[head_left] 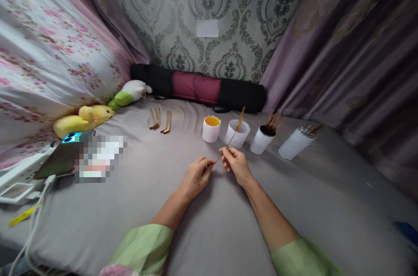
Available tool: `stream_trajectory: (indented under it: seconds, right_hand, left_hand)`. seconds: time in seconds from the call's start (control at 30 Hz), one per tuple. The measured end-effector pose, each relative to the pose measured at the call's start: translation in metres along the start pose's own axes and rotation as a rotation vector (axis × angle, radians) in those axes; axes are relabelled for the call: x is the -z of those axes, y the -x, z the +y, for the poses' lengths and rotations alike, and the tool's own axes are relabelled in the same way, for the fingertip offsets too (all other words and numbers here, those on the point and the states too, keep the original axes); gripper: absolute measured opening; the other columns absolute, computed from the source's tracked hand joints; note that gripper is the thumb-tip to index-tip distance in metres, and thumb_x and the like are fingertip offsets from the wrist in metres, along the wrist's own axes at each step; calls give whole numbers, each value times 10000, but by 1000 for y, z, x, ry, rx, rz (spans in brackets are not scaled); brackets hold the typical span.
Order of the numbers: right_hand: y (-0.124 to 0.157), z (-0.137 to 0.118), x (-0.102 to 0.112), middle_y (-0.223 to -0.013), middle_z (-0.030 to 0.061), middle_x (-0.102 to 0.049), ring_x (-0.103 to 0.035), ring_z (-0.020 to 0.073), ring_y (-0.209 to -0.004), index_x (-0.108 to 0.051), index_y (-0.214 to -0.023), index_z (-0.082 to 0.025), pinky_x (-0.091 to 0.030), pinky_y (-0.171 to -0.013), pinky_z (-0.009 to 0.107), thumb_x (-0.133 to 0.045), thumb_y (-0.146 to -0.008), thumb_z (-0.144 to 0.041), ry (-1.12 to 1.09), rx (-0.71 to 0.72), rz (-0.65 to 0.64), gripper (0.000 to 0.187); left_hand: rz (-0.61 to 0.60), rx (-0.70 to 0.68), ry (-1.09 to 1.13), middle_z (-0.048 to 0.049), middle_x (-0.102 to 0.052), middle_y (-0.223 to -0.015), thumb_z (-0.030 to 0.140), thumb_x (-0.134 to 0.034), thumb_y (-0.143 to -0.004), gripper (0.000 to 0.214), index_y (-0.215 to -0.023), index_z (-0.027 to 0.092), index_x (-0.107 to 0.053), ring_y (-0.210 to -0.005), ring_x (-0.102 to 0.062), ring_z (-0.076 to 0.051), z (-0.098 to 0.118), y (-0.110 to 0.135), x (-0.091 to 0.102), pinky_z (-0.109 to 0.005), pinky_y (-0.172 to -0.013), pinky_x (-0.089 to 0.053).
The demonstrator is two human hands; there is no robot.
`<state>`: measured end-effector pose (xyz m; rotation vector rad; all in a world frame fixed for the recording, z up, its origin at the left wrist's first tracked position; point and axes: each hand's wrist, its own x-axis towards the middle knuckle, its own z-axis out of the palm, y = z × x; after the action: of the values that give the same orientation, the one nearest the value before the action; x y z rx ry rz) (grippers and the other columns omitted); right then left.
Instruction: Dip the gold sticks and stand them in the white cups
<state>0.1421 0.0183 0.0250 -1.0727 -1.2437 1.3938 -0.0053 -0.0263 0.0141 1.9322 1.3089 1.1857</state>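
Green sleeves (143, 245) are filling the bottom of the view, and out of them both forearms are reaching forward over a grey sheet (137, 210). Now the left hand (200, 175) is closing its fingertips on the lower end of a thin stick (218, 159), while the right hand (237, 165) is pinching it further up between thumb and forefinger, its other fingers curling loosely. That stick is slanting up and to the right, its far end showing against the front of a white tub (231, 140), where golden sticks (241, 120) are standing and poking above the rim. Just left of that, a white cup (210, 133) is holding something orange-yellow, and over on the right a third white container (258, 144) is carrying a cluster of brown and golden sticks. Furthest right, a tall white cylinder (294, 144) is bristling with brown sticks. Across to the left, two small bundles of golden pieces (166, 122) are lying side by side, well apart from the hands. Along the far edge, a black and maroon roll (199, 86) is stretching before the patterned wall (209, 56), and on the left a yellow plush toy (78, 122) is resting near a phone (62, 156).
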Motion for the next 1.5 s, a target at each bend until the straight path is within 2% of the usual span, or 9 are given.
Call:
stream_trajectory:
  seconds: [0.1,0.27,0.43,0.5,0.7,0.9,1.1,1.5]
  right_hand:
    - [-1,1,1,-581,-25,-490,-426,50,-414,-588,-818,-149,-278,-322,157,-541,-691,-467,2,-2,-2,345]
    - [-2,2,2,-577,-27,-486,-422,50,-413,-589,-818,-148,-281,-318,154,-540,-691,-464,12,2,-3,344]
    - [-1,1,3,-572,-27,-475,-417,50,-416,-589,-828,-146,-286,-321,152,-524,-700,-462,39,14,-11,347]
    - [-1,0,4,-573,-28,-470,-414,51,-416,-586,-826,-147,-288,-323,153,-515,-705,-464,60,9,-13,347]
    - [0,-2,4,-560,-31,-462,-406,54,-411,-583,-838,-148,-288,-327,159,-499,-714,-464,99,33,-27,349]
    - [0,-2,5,-552,-33,-451,-396,58,-415,-575,-837,-156,-288,-334,160,-481,-741,-439,121,49,-47,313]
    - [0,-3,5,-537,-34,-433,-387,63,-419,-569,-833,-150,-290,-343,166,-468,-757,-425,141,78,-49,303]
    - [1,-4,6,-518,-39,-417,-377,65,-418,-566,-842,-150,-287,-352,174,-452,-772,-404,155,128,-57,286]
  left_hand:
    - [-1,80,73,-71,-606,-815,249,-444,-785,239,-915,185,-634,-722,-539,-148,-1,1,-2,-244,-672,-401]
    - [-34,265,315,-63,-641,-832,269,-511,-729,235,-893,167,-644,-740,-566,-158,3,-1,-2,-253,-687,-421]
    - [-77,471,487,-17,-586,-612,312,-561,-685,299,-900,120,-639,-495,-487,-91,10,-4,0,-198,-466,-375]
    - [-91,526,576,-14,-572,-615,329,-579,-677,329,-915,107,-628,-457,-450,-67,8,-4,0,-184,-427,-349]
    - [-137,598,860,-75,-596,-750,346,-593,-693,380,-966,83,-600,-547,-490,-69,-4,-1,-1,-174,-464,-367]
    - [-172,687,1052,-100,-609,-793,250,-620,-692,318,-958,78,-595,-578,-516,-71,-3,-1,3,-176,-502,-394]
    - [-211,726,1149,-114,-621,-809,168,-607,-699,274,-953,70,-588,-603,-536,-78,0,-2,8,-173,-519,-409]
    - [-261,754,1245,-117,-627,-830,109,-600,-688,265,-949,71,-578,-615,-546,-75,1,-2,11,-167,-534,-411]
